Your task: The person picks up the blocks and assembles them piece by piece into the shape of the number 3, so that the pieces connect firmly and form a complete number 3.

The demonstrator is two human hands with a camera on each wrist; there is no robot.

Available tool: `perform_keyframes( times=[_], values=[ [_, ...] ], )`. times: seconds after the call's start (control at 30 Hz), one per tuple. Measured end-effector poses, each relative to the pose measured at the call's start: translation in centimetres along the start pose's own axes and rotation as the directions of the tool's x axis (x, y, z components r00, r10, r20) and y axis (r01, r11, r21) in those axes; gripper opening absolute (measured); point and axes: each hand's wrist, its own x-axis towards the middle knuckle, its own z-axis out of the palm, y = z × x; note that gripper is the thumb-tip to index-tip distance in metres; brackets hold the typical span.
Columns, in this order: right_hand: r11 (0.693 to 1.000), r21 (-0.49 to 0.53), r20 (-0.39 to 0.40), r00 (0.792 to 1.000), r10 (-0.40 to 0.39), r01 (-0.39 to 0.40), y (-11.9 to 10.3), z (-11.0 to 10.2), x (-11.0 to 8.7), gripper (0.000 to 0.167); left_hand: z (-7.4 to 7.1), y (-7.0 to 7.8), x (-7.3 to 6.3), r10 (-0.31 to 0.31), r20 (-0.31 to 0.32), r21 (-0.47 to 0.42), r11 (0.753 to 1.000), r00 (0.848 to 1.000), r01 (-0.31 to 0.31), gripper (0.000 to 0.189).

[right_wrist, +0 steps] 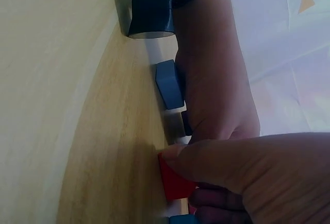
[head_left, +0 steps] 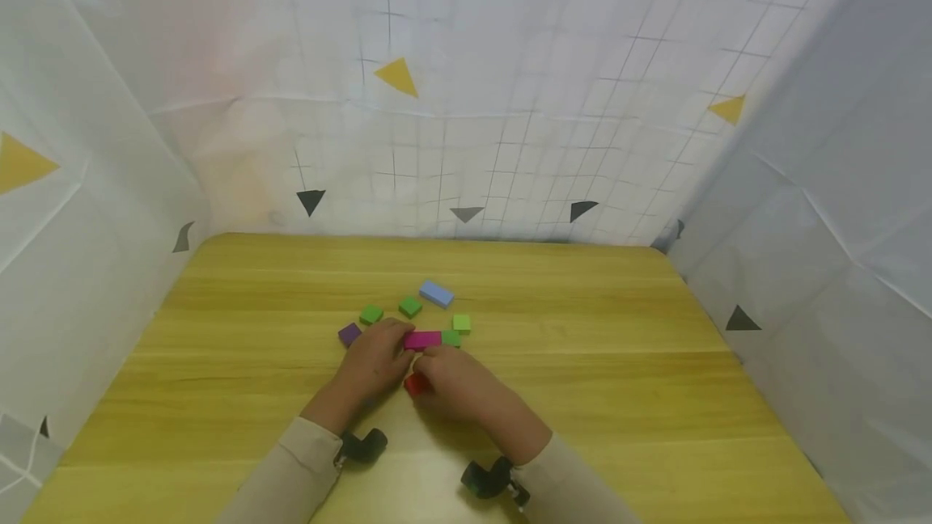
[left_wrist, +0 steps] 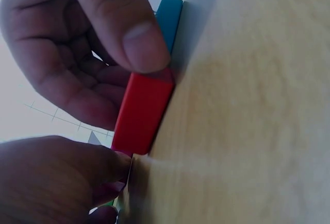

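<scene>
In the head view my left hand [head_left: 374, 352] is at the left end of a magenta block [head_left: 424, 340], holding it between thumb and fingers. My right hand [head_left: 459, 382] pinches a red block [head_left: 417, 385], which lies just in front of the magenta one. The right wrist view has that thumb lying over the red block [right_wrist: 175, 183]. In the left wrist view, the right thumb overlaps one end of the red block [left_wrist: 142, 113], with a teal block [left_wrist: 170, 20] beyond it. A green block [head_left: 451, 339] adjoins the magenta block's right end.
Behind the hands lie a blue block [head_left: 436, 293], green blocks [head_left: 410, 307] and a light green block [head_left: 462, 323]. A purple block [head_left: 349, 335] is left of the left hand. A grey-blue block [right_wrist: 169, 85] sits near the left wrist. White sheeting [head_left: 466, 144] surrounds the wooden table [head_left: 619, 395].
</scene>
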Motion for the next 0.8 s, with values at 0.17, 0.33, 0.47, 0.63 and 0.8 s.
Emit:
perform_keyframes(
  times=[0.17, 0.33, 0.47, 0.63, 0.8],
  values=[
    [1.0, 0.02, 0.016, 1.0, 0.019, -0.019, 0.06, 0.0, 0.11, 0.021, 0.03, -0.14, 0.13, 0.012, -0.005, 0.001, 1.0, 1.0, -0.012, 0.034],
    [0.999, 0.042, 0.027, 0.999, 0.032, -0.033, 0.28, 0.25, 0.2, 0.026, 0.06, -0.16, 0.23, 0.005, 0.002, -0.006, 1.0, 1.0, -0.005, 0.035],
    [0.998, 0.053, 0.019, 0.999, 0.033, -0.034, 0.34, 0.22, 0.21, 0.025, 0.04, -0.15, 0.27, 0.003, 0.002, -0.004, 1.0, 1.0, -0.003, 0.035],
    [0.998, 0.056, 0.015, 1.0, 0.023, -0.024, 0.23, 0.1, 0.23, 0.025, -0.06, -0.14, 0.27, 0.008, 0.001, -0.007, 1.0, 1.0, -0.008, 0.034],
    [0.997, 0.078, 0.023, 1.0, 0.021, -0.022, 0.19, 0.08, 0.24, 0.024, 0.01, -0.25, 0.16, 0.007, -0.003, -0.019, 1.0, 1.0, -0.007, 0.034]
  ],
)
